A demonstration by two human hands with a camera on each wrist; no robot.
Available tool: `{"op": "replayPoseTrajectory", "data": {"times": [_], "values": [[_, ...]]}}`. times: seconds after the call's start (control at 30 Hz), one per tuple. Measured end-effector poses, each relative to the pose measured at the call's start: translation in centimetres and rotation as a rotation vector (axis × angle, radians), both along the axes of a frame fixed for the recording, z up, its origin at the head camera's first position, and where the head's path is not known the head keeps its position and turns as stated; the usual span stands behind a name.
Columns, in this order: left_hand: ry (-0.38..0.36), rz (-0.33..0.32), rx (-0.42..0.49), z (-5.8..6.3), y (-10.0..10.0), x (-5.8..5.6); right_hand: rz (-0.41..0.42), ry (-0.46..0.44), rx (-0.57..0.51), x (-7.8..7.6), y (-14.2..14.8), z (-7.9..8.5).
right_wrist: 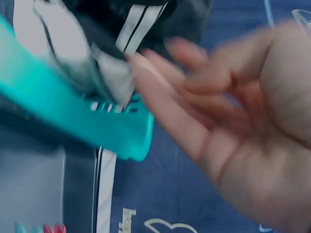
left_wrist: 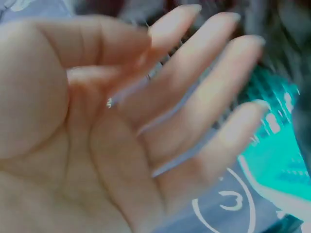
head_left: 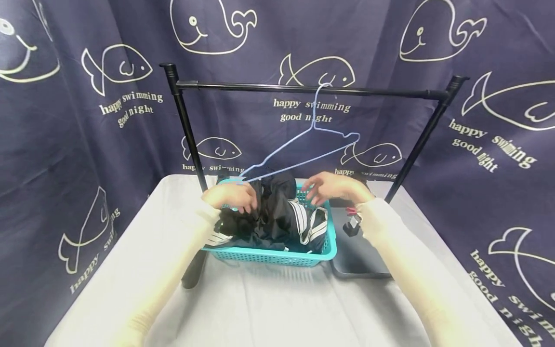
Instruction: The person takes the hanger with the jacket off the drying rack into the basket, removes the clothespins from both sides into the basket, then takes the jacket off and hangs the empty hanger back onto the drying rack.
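A teal plastic basket (head_left: 277,256) holds a heap of black clothes (head_left: 275,212) with white stripes. My left hand (head_left: 234,195) hovers over the basket's left part, its fingers spread and slightly bent in the left wrist view. Over the right back part of the basket is my right hand (head_left: 331,187), fingers loosely curved; in the right wrist view its fingertips come close to a white-striped garment (right_wrist: 138,26). Neither hand holds anything. A light blue hanger (head_left: 299,164) hangs from the rack's bar behind the hands, its lower left end close above the left hand.
A black rack (head_left: 269,87) spans the table, with a post on each side of the basket. To the right lies a grey tray (head_left: 360,260) with a few small clips (head_left: 353,221), partly behind the right forearm. A dark blue patterned curtain (head_left: 260,43) surrounds the white table (head_left: 260,308).
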State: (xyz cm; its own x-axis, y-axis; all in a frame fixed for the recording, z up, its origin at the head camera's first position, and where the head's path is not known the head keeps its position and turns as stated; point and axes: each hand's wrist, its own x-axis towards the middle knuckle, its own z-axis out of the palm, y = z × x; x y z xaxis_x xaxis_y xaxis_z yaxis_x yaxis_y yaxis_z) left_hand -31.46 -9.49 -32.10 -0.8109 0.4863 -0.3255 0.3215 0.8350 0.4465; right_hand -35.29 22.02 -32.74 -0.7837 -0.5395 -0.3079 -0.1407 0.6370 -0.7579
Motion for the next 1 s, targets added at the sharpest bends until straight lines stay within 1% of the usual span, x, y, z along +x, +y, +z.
{"op": "replayPoseTrajectory", "data": {"times": [0.07, 0.13, 0.17, 0.2, 0.23, 0.27, 0.33, 0.4, 0.47, 0.53, 0.57, 0.67, 0.7, 0.77, 0.8, 0.87, 0.93, 1.0], "values": [[0.126, 0.102, 0.053, -0.2, -0.8, -1.1, -0.072, 0.067, 0.03, -0.9, -0.2, 0.1], [0.244, 0.196, 0.053, -0.8, -1.0, -2.1, -0.122, 0.113, 0.081, -1.7, -0.8, 0.0], [0.282, 0.248, 0.055, -1.3, -0.9, -2.5, -0.133, 0.117, 0.099, -2.0, -1.2, -0.1], [0.298, 0.284, 0.046, -1.6, -0.6, -2.9, -0.14, 0.117, 0.115, -2.3, -1.6, -0.2], [0.282, 0.328, 0.042, -2.0, -0.4, -3.3, -0.144, 0.113, 0.124, -2.6, -2.1, -0.3], [0.251, 0.371, 0.033, -2.4, 0.0, -3.6, -0.145, 0.114, 0.13, -2.8, -2.6, -0.5], [0.194, 0.415, 0.021, -3.1, 0.5, -4.4, -0.137, 0.108, 0.133, -3.0, -3.5, -0.8], [0.166, 0.408, 0.019, -3.8, 1.0, -5.1, -0.134, 0.098, 0.135, -3.1, -4.5, -1.1], [0.193, 0.369, 0.035, -4.4, 1.2, -5.8, -0.122, 0.094, 0.148, -3.1, -5.1, -1.6], [0.228, 0.328, 0.061, -4.8, 1.4, -6.2, -0.099, 0.131, 0.156, -3.3, -5.4, -2.0], [0.25, 0.317, 0.074, -4.8, 1.4, -6.3, -0.091, 0.151, 0.139, -3.6, -5.5, -2.2], [0.313, 0.327, 0.126, -4.5, 1.5, -6.6, -0.066, 0.237, 0.076, -4.4, -5.4, -2.5], [0.333, 0.336, 0.151, -4.2, 1.5, -6.7, -0.06, 0.257, 0.048, -4.6, -5.3, -2.5], [0.386, 0.356, 0.218, -3.9, 1.4, -6.9, -0.062, 0.259, -0.018, -4.9, -5.2, -2.5], [0.407, 0.364, 0.259, -3.8, 1.4, -6.9, -0.065, 0.271, -0.03, -4.9, -5.0, -2.4], [0.452, 0.364, 0.334, -3.6, 1.3, -7.0, -0.073, 0.27, -0.069, -4.7, -4.7, -2.3], [0.485, 0.36, 0.415, -3.5, 1.1, -6.9, -0.106, 0.264, -0.129, -4.4, -4.2, -2.2], [0.504, 0.339, 0.505, -3.3, 0.9, -6.6, -0.123, 0.267, -0.183, -3.7, -3.8, -2.0]]}}
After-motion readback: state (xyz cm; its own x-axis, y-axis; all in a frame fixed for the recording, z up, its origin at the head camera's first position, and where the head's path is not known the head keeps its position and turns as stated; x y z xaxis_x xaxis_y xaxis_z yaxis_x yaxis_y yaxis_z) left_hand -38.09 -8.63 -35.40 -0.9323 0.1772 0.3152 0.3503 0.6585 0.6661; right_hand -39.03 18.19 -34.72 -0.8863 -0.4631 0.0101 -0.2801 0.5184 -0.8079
